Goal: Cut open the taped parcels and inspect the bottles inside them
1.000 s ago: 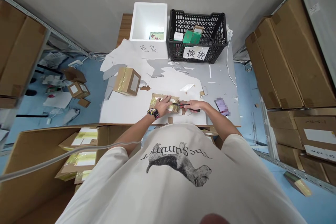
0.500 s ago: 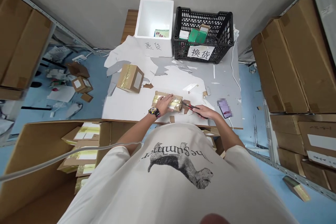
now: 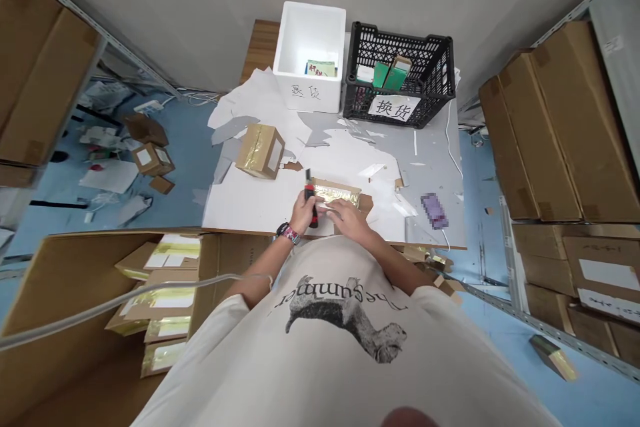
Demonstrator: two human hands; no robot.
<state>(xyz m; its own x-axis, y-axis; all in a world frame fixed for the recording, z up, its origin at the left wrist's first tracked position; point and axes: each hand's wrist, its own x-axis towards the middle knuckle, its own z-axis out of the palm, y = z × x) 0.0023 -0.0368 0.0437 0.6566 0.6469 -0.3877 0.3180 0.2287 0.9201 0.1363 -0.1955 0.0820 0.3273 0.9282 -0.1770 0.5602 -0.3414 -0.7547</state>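
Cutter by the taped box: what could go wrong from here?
1. The cutter, in the left hand, has its blade end right beside the taped box, with the bare right hand at that box too; a slip might nick skin or gouge the cardboard.
2. The phone lies near the front edge of the table, its cable running over that edge; a snag could pull it off.

Cutter [image 3: 311, 195] in left grip [image 3: 301, 215], right grip [image 3: 351, 221] on taped carton [image 3: 343, 193]
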